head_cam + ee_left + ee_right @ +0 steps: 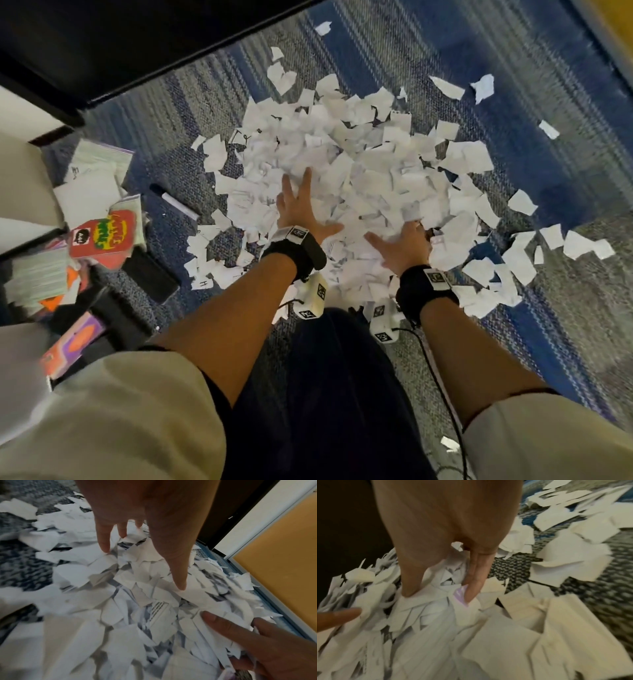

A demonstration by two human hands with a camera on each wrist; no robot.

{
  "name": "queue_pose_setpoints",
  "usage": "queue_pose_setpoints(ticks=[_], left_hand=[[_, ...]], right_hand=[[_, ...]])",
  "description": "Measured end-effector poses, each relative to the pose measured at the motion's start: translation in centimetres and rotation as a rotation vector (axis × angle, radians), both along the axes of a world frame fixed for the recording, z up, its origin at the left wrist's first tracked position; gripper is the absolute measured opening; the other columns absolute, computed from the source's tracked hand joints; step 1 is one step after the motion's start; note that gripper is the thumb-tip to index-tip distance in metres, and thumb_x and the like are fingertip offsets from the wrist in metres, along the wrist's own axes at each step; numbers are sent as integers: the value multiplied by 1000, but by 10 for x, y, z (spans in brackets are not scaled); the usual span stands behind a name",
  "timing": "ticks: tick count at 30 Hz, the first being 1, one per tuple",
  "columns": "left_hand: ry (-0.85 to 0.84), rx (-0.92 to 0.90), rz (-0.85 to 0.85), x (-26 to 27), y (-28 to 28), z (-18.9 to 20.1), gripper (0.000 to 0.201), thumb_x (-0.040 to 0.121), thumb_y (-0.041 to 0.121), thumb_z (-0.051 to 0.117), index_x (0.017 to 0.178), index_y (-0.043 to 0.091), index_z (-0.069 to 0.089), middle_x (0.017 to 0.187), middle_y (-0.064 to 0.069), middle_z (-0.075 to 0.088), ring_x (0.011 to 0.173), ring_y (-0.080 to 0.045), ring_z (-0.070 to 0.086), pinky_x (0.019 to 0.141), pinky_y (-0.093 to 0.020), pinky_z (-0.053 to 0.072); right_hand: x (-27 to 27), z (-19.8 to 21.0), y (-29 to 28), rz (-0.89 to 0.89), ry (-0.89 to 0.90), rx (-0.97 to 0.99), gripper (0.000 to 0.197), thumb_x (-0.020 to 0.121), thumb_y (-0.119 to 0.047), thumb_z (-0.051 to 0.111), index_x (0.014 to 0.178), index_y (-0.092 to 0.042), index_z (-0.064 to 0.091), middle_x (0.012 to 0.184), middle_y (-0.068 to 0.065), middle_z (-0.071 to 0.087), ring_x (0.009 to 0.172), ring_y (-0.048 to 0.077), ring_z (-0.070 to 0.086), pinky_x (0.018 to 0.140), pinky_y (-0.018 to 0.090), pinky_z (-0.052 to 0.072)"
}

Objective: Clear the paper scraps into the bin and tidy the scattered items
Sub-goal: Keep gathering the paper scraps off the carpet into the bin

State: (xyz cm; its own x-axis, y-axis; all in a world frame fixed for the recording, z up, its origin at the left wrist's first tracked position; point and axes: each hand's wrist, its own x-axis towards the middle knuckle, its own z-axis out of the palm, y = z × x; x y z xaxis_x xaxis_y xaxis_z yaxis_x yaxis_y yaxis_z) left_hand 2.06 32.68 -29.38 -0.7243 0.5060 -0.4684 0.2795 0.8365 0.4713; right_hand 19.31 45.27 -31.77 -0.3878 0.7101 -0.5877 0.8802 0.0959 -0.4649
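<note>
Both hands lie flat on the heap with nothing clamped in either: the left hand [301,212] has its fingers [178,580] straight and splayed, tips pressing the top sheets, and the right hand [402,245] rests beside it with thumb spread, its fingers [471,586] partly dug into the paper. Under them the paper scraps [346,178] form a loose white pile on the blue and grey carpet [565,113], with strays thrown well out to the right and far side. No bin shows in any view. Left of the pile lie a marker [174,200], a dark phone [150,274] and a jumble of colourful cards [102,236]. The likely trouble is a scoop that sheds: light, slippery pieces could slide from between open palms, and raking inward may bury the marker
</note>
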Motion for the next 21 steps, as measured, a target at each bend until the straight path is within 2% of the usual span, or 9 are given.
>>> queue_pose_setpoints(ticks=[2,4,5,9,13,14,16,19,21], left_hand=[[1,-29,-32,-8,6,-4,125,62,55,85,152,43,0,162,-7,-9,144,-46,11,111,-57,28],[-5,-76,-86,-14,9,-7,125,63,58,83,153,41,-2,162,-8,-8,142,-48,15,111,-57,28],[-3,-109,-114,-17,11,-8,126,63,59,82,153,41,-4,162,-10,-7,141,-48,17,111,-57,28],[49,-199,-173,-18,18,-10,128,63,56,83,152,39,-7,159,-13,5,134,-48,28,106,-56,36],[129,-215,-250,-22,19,-11,81,88,32,69,152,23,20,144,-18,30,122,-45,41,99,-51,42],[139,-194,-239,-25,16,-12,70,90,24,66,149,20,29,140,-18,35,119,-44,45,97,-50,42],[144,-122,-198,-31,8,-12,50,92,14,60,139,15,43,132,-19,44,115,-43,51,96,-48,43],[133,-112,-199,-37,0,-5,43,96,11,51,139,7,44,134,-21,47,122,-39,48,100,-44,39],[165,-122,-200,-38,-5,4,40,98,10,47,138,4,44,134,-20,48,122,-37,48,98,-43,38]], right_hand=[[-2,2,1,-2,54,3,70,81,-53,72,123,1,55,118,16,61,102,32,64,69,34,56],[9,-3,3,-164,218,-124,48,86,-32,74,118,0,59,107,10,66,85,23,69,51,21,53],[17,-5,2,-272,289,-222,45,86,-27,75,117,1,59,108,11,66,82,22,71,53,22,56],[42,-9,-8,-645,406,-492,46,89,-23,71,115,12,58,110,18,64,92,36,69,75,47,61],[44,-4,-11,-690,402,-486,15,87,-21,70,89,-6,66,92,9,66,88,33,62,80,43,56],[43,-1,-10,-665,382,-464,16,87,-22,70,87,-7,64,84,6,64,84,32,59,76,39,51],[38,6,-8,-634,359,-429,20,90,-19,68,102,-4,60,82,1,57,77,25,53,75,38,39],[32,12,-4,-595,333,-321,57,87,-16,71,138,-4,47,106,0,55,97,25,56,86,38,47],[30,12,-3,-567,307,-245,69,82,-20,74,143,-10,43,123,5,56,111,28,56,97,43,49]])
